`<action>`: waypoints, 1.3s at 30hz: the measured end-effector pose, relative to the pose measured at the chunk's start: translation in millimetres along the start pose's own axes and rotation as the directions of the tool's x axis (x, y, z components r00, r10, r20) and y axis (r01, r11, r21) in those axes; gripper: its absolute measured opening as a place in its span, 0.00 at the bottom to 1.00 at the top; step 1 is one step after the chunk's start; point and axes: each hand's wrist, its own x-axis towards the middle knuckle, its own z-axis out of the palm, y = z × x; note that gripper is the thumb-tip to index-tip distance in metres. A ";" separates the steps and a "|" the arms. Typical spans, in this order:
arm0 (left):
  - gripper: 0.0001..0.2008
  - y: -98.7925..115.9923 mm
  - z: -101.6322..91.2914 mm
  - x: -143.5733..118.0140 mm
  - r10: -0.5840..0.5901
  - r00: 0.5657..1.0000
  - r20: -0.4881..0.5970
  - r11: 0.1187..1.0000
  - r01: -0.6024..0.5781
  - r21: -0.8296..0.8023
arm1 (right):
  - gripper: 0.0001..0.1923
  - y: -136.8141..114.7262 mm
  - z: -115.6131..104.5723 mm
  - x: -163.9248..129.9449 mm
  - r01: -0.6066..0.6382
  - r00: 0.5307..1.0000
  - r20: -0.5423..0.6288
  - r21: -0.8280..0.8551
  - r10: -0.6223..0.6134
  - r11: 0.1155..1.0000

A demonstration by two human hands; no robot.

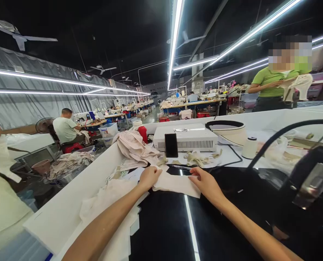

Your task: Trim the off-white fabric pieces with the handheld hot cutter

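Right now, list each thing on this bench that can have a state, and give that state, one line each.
left hand: pressed flat on the fabric piece, holding nothing
right hand: fingers resting on the fabric's right edge
fabric piece: lying flat on the black surface
phone: upright against the white box, screen dark
white box: closed
thread cone: standing upright
garment pile: crumpled heap

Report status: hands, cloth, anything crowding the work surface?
Left hand and right hand flat on the pale fabric piece, one at each end. Piece lies on the black surface. Scraps and pen just beyond.
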 end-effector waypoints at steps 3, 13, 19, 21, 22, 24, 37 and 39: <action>0.17 -3.2 1.1 2.8 -0.005 1.000 0.011 1.000 0.005 -0.005 | 0.11 0.5 -0.8 -5.7 0.033 0.999 -0.035 -0.060 -0.035 0.998; 0.15 -12.4 -23.1 -4.0 0.189 0.978 -0.091 0.982 -0.190 0.000 | 0.15 -30.8 1.7 -32.9 0.272 0.962 0.032 -0.062 -0.271 0.960; 0.13 -7.1 -17.3 -13.7 0.504 0.863 0.007 0.862 -0.504 0.054 | 0.11 -44.5 14.8 -43.7 0.322 0.941 0.125 -0.042 -0.314 0.946; 0.14 -9.6 -9.0 -14.1 0.549 0.834 0.055 0.831 -0.552 0.064 | 0.10 -43.7 17.5 -44.0 0.310 0.944 0.137 -0.050 -0.301 0.950; 0.14 -11.6 -4.8 -13.9 0.559 0.826 0.072 0.823 -0.563 0.071 | 0.10 -43.1 18.3 -43.8 0.299 0.947 0.140 -0.051 -0.290 0.953; 0.15 -16.1 2.9 -13.0 0.561 0.824 0.087 0.820 -0.567 0.084 | 0.10 -42.8 18.4 -43.9 0.273 0.954 0.139 -0.041 -0.265 0.961; 0.17 -23.2 -44.1 -34.8 0.496 0.868 0.005 0.867 -0.496 0.048 | 0.14 -81.6 -9.0 -100.8 0.057 0.985 0.140 0.285 -0.100 0.957; 0.16 -30.4 -70.1 -46.6 0.457 0.889 -0.005 0.888 -0.456 0.068 | 0.15 -93.9 -3.8 -119.5 0.045 0.975 0.188 0.345 -0.116 0.938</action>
